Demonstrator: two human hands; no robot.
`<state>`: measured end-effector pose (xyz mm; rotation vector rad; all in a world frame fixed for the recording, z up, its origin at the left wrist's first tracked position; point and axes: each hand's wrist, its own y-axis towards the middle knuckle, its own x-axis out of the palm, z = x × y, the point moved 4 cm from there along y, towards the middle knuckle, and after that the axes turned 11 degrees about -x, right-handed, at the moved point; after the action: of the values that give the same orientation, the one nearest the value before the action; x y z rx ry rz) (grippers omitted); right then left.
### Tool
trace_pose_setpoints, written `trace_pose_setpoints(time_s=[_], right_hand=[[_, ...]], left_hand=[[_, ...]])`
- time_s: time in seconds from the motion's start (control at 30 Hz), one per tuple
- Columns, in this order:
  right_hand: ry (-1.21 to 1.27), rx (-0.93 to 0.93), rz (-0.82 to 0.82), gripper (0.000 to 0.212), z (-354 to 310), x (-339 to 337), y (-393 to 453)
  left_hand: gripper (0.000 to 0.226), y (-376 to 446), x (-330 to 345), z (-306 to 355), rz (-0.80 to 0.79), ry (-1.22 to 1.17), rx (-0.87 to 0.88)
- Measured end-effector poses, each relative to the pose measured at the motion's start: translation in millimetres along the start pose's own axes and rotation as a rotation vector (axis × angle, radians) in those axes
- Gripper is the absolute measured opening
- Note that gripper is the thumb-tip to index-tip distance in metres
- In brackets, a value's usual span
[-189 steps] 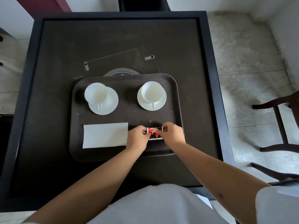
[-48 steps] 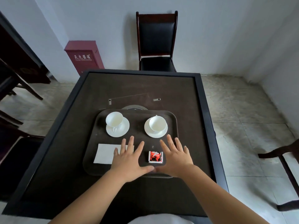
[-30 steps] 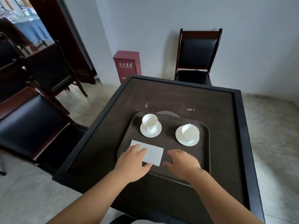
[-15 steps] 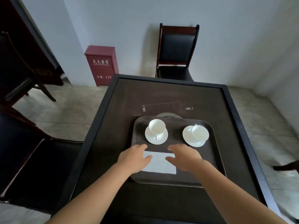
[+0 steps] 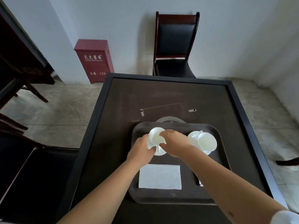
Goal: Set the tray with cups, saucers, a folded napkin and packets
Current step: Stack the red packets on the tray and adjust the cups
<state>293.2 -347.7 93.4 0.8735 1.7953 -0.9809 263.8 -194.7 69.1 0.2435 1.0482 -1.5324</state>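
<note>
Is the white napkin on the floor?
No, the napkin lies flat on the dark tray, near its front edge, below the two cups.

Both hands crowded the left cup [image 5: 155, 135] and saucer [image 5: 159, 151], the left hand [image 5: 142, 149] on its left, the right hand [image 5: 174, 145] on its right; the right forearm crossed the tray [image 5: 215, 131] and hid most of the packets [image 5: 200, 183]; the napkin [image 5: 160, 176] lay uncovered between the forearms; the right cup [image 5: 207, 141] stood unobstructed; the far table [image 5: 161, 94] lay bare.
</note>
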Motion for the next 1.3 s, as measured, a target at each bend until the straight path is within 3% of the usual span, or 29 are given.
trace_pose_setpoints(time_s=[0.13,0.37,0.53,0.7,0.8,0.93,1.0,1.07,1.13,1.2,1.3], right_hand=[[-0.062,-0.064,-0.006,0.057,4.5,2.7,35.3],[-0.147,-0.145,-0.232,0.091,16.5,34.1,57.5],[-0.134,-0.140,-0.154,0.098,20.3,40.8,52.3],[-0.139,-0.094,-0.129,0.096,16.5,42.6,43.4],[-0.159,-0.030,-0.138,0.096,18.1,42.2,43.9],[-0.154,0.026,-0.165,0.072,27.3,42.9,45.4],[-0.126,0.032,-0.133,0.058,29.0,42.7,44.5],[-0.111,0.049,-0.106,0.052,27.9,43.5,42.6],[-0.099,0.054,-0.056,0.039,24.9,43.5,41.4],[-0.057,0.080,-0.007,0.020,24.2,41.6,41.0],[0.091,0.197,0.051,0.004,34.6,39.5,41.8]], left_hand=[[0.060,24.2,11.7,7.7,-0.042,-0.091,-0.103],[0.050,39.8,40.3,-0.1,-0.227,-0.388,-0.377],[0.042,31.8,49.6,-8.5,-0.385,-0.706,-0.530],[0.044,36.7,52.3,-6.4,-0.329,-0.796,-0.509],[0.045,42.7,51.4,-15.2,-0.176,-0.734,-0.450],[0.056,44.7,47.6,-28.4,0.026,-0.788,-0.478],[0.056,43.7,45.8,-29.8,0.037,-0.849,-0.491],[0.049,45.0,44.3,-27.9,0.024,-0.745,-0.414],[0.058,45.9,45.2,-26.9,0.029,-0.647,-0.375],[0.066,45.5,47.6,-29.9,0.025,-0.711,-0.453],[0.031,40.2,53.2,-32.1,-0.052,-0.876,-0.601]])
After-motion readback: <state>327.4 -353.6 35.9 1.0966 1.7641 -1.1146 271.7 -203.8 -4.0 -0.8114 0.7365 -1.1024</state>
